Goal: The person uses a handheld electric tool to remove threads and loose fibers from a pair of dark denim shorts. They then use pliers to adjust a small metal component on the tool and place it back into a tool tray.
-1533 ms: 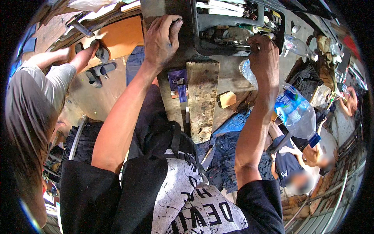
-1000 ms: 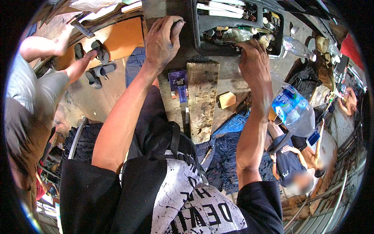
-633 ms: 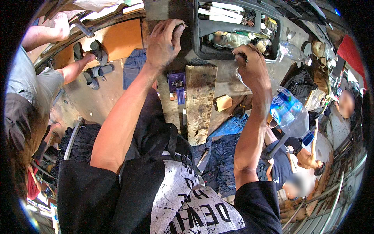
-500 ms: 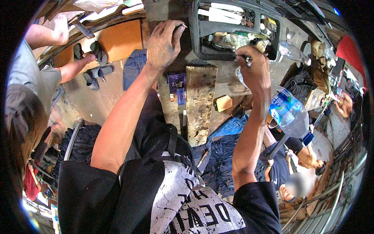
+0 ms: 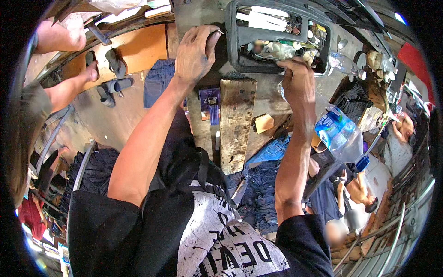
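I see the dark plastic tray point(image 5: 233, 51) at the top centre of the grimy counter point(image 5: 270, 99), its compartments crowded with small parts and pale bits I can't identify. My right hand point(image 5: 297, 83) sits at the tray's near rim, fingers curled down and bunched together against it; whether they pinch something small I cannot tell. My left hand point(image 5: 196, 53) lies palm-down just left of the tray, fingers loosely curled over a dark object at the tray's left wall, its shape hidden under the hand. Just below the tray a worn wooden block point(image 5: 235, 122) lies lengthwise on the counter, a small purple packet point(image 5: 210, 99) beside it on the left, a tan cube point(image 5: 264, 123) on the right. A clear plastic bottle point(image 5: 339, 134) with a blue label lies right of my forearm. Another person's arm point(image 5: 60, 90) reaches in at far left.
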`<action>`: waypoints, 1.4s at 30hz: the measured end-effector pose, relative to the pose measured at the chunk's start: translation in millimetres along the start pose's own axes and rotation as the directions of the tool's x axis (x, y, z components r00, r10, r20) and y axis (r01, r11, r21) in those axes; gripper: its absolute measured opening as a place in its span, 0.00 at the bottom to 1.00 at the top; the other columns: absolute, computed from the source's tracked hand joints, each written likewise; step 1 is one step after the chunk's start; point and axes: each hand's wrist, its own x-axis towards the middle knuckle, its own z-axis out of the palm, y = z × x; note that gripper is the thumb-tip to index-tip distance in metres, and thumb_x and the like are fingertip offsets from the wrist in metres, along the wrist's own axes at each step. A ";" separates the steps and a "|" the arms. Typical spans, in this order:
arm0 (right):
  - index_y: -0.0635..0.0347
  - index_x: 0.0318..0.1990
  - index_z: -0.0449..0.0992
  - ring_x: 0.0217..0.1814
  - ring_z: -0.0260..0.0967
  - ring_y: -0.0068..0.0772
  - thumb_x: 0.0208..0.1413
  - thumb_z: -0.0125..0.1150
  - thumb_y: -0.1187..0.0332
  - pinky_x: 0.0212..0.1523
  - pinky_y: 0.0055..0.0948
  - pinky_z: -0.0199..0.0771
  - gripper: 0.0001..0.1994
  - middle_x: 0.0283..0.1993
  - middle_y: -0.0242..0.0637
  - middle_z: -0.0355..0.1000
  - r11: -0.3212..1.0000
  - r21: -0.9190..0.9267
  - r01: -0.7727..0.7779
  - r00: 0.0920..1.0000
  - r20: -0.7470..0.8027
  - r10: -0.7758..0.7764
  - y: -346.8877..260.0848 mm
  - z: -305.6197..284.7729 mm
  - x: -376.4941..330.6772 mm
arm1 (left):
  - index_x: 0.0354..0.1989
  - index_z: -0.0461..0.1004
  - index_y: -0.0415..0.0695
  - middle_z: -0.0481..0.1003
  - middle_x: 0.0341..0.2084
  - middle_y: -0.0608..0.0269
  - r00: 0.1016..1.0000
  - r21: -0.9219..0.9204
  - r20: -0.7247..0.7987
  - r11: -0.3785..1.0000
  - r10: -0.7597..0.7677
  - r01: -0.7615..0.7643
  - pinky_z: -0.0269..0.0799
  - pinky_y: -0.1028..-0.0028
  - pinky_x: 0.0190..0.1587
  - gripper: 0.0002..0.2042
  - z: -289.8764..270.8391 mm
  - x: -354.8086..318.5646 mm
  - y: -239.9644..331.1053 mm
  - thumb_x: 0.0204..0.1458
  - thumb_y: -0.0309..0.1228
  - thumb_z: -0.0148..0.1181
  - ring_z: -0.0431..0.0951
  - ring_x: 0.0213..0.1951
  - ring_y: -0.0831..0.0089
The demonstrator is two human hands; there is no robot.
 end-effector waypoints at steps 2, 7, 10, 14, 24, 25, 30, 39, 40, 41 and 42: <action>0.61 0.48 0.85 0.51 0.78 0.58 0.58 0.60 0.82 0.54 0.47 0.76 0.13 0.46 0.51 0.80 0.997 0.033 0.076 0.995 -0.074 -0.074 -0.8 4.0 -1.6 | 0.48 0.77 0.43 0.81 0.41 0.55 1.000 0.006 -0.012 1.000 0.006 -0.006 0.76 0.54 0.50 0.07 -0.1 0.4 0.3 0.64 0.27 0.62 0.81 0.46 0.48; 0.59 0.52 0.83 0.57 0.73 0.62 0.57 0.64 0.77 0.58 0.53 0.74 0.15 0.53 0.53 0.77 0.981 0.174 0.090 0.970 -0.240 -0.046 -14.6 18.7 7.9 | 0.48 0.77 0.43 0.81 0.41 0.54 1.000 0.013 0.010 1.000 0.017 -0.017 0.76 0.54 0.49 0.07 -2.2 1.0 1.4 0.64 0.26 0.62 0.80 0.45 0.47; 0.57 0.52 0.84 0.53 0.74 0.57 0.55 0.71 0.74 0.57 0.52 0.73 0.16 0.49 0.49 0.77 0.991 0.115 0.061 0.955 -0.295 -0.024 -22.1 31.4 14.5 | 0.48 0.77 0.43 0.81 0.41 0.53 1.000 0.011 0.023 1.000 -0.007 0.007 0.76 0.53 0.49 0.07 -1.4 1.5 2.8 0.64 0.26 0.61 0.80 0.44 0.46; 0.58 0.46 0.85 0.51 0.73 0.55 0.52 0.73 0.72 0.54 0.51 0.72 0.12 0.45 0.45 0.77 0.991 0.126 0.037 0.943 -0.332 0.007 -17.6 38.9 20.7 | 0.48 0.77 0.43 0.80 0.41 0.52 1.000 0.011 -0.010 1.000 0.000 0.000 0.76 0.53 0.49 0.07 -0.8 1.8 4.1 0.64 0.26 0.61 0.80 0.45 0.45; 0.62 0.41 0.79 0.45 0.72 0.54 0.55 0.66 0.80 0.49 0.51 0.70 0.07 0.41 0.44 0.76 0.987 0.127 0.096 0.886 -0.463 -0.026 -12.6 47.7 18.0 | 0.49 0.76 0.43 0.80 0.40 0.51 1.000 0.013 -0.009 1.000 0.009 -0.008 0.75 0.53 0.49 0.07 0.5 2.1 4.8 0.64 0.26 0.61 0.79 0.45 0.46; 0.62 0.42 0.78 0.44 0.72 0.56 0.55 0.65 0.81 0.49 0.52 0.69 0.08 0.40 0.45 0.75 0.992 0.117 0.051 0.897 -0.442 0.006 -13.7 44.8 13.3 | 0.49 0.76 0.43 0.80 0.40 0.51 1.000 0.020 -0.008 1.000 0.002 -0.002 0.75 0.53 0.49 0.07 0.3 2.0 5.0 0.64 0.25 0.61 0.79 0.44 0.46; 0.62 0.49 0.74 0.46 0.68 0.62 0.57 0.53 0.83 0.52 0.58 0.66 0.14 0.41 0.51 0.71 0.989 0.144 -0.021 0.927 -0.368 0.073 -9.9 18.7 -11.8 | 0.49 0.76 0.42 0.80 0.40 0.52 1.000 0.032 -0.001 0.999 0.024 -0.024 0.75 0.53 0.48 0.07 -1.1 1.4 4.2 0.64 0.26 0.62 0.79 0.43 0.46; 0.61 0.42 0.84 0.52 0.72 0.56 0.48 0.62 0.84 0.55 0.51 0.70 0.14 0.46 0.45 0.76 0.996 0.088 -0.007 0.889 -0.456 0.046 -9.5 23.3 -5.9 | 0.49 0.77 0.43 0.81 0.41 0.51 1.000 0.049 0.004 0.999 -0.007 0.007 0.75 0.54 0.50 0.07 -0.3 1.0 4.8 0.65 0.27 0.61 0.80 0.45 0.47; 0.62 0.43 0.83 0.52 0.71 0.57 0.45 0.63 0.84 0.54 0.52 0.70 0.16 0.47 0.46 0.75 0.996 0.082 0.047 0.896 -0.445 -0.006 -7.0 23.7 -4.8 | 0.49 0.77 0.43 0.81 0.41 0.51 1.000 0.053 0.005 0.999 0.003 -0.004 0.75 0.54 0.50 0.07 -0.3 1.0 4.7 0.65 0.27 0.61 0.80 0.45 0.47; 0.62 0.43 0.82 0.53 0.70 0.58 0.42 0.65 0.84 0.54 0.53 0.69 0.17 0.47 0.46 0.73 0.992 0.076 0.101 0.900 -0.432 -0.058 -5.4 24.7 -4.7 | 0.49 0.78 0.43 0.80 0.42 0.51 1.000 0.054 0.003 0.998 0.011 -0.011 0.75 0.54 0.50 0.07 -0.3 1.1 4.3 0.65 0.27 0.61 0.80 0.45 0.47; 0.62 0.43 0.82 0.53 0.70 0.57 0.44 0.65 0.83 0.54 0.53 0.69 0.16 0.47 0.46 0.73 0.996 0.027 0.086 0.906 -0.418 -0.067 -4.8 25.8 -5.3 | 0.49 0.78 0.43 0.80 0.42 0.51 1.000 0.057 0.003 0.998 0.016 -0.016 0.76 0.54 0.50 0.07 -0.2 1.1 4.1 0.65 0.27 0.61 0.80 0.45 0.47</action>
